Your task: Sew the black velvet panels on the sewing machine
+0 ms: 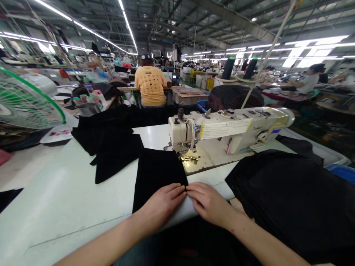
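A black fabric piece (156, 173) lies flat on the white table (69, 199), its far edge near the presser foot (189, 158) of a cream sewing machine (222, 129). My left hand (163, 205) rests on the near right corner of the fabric, fingers together and laid flat. My right hand (206, 203) meets it fingertip to fingertip at that corner, fingers pressed down on the fabric's edge.
More black fabric pieces (111, 144) are piled at the back left, and a large black stack (291, 199) lies to the right. A green fan (24, 96) stands at the left. A person in a yellow shirt (151, 87) sits with their back to me beyond the table.
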Available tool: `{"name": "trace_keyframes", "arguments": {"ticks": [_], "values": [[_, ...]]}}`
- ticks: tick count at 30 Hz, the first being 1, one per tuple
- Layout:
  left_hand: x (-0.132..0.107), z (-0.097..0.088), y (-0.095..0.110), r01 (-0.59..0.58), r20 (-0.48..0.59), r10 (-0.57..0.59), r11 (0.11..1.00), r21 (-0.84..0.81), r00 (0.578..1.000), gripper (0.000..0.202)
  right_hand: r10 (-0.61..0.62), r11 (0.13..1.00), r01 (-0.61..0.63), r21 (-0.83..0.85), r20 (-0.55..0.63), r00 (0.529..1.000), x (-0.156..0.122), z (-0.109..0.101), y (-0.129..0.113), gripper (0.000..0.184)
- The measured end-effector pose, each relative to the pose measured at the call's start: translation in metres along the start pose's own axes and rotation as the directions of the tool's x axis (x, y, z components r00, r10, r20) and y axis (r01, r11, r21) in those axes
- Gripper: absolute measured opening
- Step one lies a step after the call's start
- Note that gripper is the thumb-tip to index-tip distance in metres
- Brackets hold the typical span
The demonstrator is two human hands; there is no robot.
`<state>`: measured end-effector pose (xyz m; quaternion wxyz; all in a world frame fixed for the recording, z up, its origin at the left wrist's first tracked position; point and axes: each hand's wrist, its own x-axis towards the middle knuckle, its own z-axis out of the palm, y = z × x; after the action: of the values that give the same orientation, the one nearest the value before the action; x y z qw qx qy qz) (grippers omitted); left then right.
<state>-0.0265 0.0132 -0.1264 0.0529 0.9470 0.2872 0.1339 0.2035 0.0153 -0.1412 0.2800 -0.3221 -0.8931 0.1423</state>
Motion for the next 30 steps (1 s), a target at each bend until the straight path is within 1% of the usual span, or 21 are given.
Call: {"name": "trace_keyframes", "arguments": {"ticks": [3, 6, 11, 15, 17, 19, 22, 24, 25, 27, 28, 29, 30], "values": [[0.013, -0.007, -0.022, -0.033, -0.048, 0.034, 0.999, 0.022, 0.998, 0.034, -0.016, 0.999, 0.016, -0.034, -0.002, 1.000, 0.018, 0.002, 0.013, 0.036], [0.019, -0.009, -0.041, -0.036, -0.070, 0.039, 0.999, 0.034, 0.997, 0.032, -0.004, 0.997, 0.003, -0.072, -0.022, 1.000, 0.034, 0.003, 0.023, 0.033], [0.025, -0.007, -0.071, 0.005, -0.086, -0.005, 1.000, -0.006, 0.996, 0.032, 0.058, 0.989, -0.065, -0.136, -0.053, 0.997, 0.058, 0.007, 0.037, 0.030], [0.035, -0.011, -0.092, 0.044, -0.108, -0.047, 0.999, -0.031, 0.993, 0.033, 0.113, 0.976, -0.123, -0.179, -0.064, 0.991, 0.077, 0.010, 0.048, 0.027], [0.040, -0.014, -0.100, 0.081, -0.095, -0.086, 0.995, -0.049, 0.992, 0.033, 0.136, 0.971, -0.147, -0.187, -0.070, 0.988, 0.083, 0.010, 0.050, 0.027], [0.044, -0.016, -0.106, 0.120, -0.082, -0.125, 0.991, -0.062, 0.989, 0.032, 0.154, 0.969, -0.166, -0.183, -0.082, 0.985, 0.084, 0.010, 0.046, 0.027], [0.048, -0.017, -0.111, 0.186, -0.080, -0.190, 0.981, -0.064, 0.978, 0.033, 0.164, 0.971, -0.180, -0.156, -0.108, 0.980, 0.071, 0.006, 0.026, 0.033], [0.051, -0.016, -0.112, 0.274, -0.096, -0.278, 0.960, -0.060, 0.956, 0.035, 0.158, 0.975, -0.175, -0.136, -0.126, 0.979, 0.054, -0.001, 0.007, 0.036], [0.051, -0.015, -0.113, 0.334, -0.111, -0.338, 0.941, -0.056, 0.934, 0.036, 0.154, 0.977, -0.171, -0.129, -0.135, 0.979, 0.043, -0.007, -0.001, 0.035], [0.052, -0.013, -0.117, 0.469, -0.145, -0.470, 0.882, -0.043, 0.871, 0.038, 0.155, 0.975, -0.178, -0.134, -0.166, 0.974, 0.018, -0.025, -0.013, 0.030], [0.051, -0.012, -0.119, 0.532, -0.154, -0.531, 0.846, -0.039, 0.833, 0.045, 0.170, 0.968, -0.201, -0.153, -0.192, 0.967, 0.004, -0.036, -0.013, 0.027], [0.049, -0.012, -0.123, 0.585, -0.152, -0.583, 0.810, -0.036, 0.798, 0.057, 0.193, 0.953, -0.237, -0.187, -0.226, 0.955, -0.011, -0.049, -0.011, 0.026], [0.046, -0.012, -0.128, 0.625, -0.139, -0.624, 0.779, -0.035, 0.769, 0.071, 0.238, 0.924, -0.302, -0.234, -0.265, 0.935, -0.026, -0.063, -0.004, 0.026]]}}
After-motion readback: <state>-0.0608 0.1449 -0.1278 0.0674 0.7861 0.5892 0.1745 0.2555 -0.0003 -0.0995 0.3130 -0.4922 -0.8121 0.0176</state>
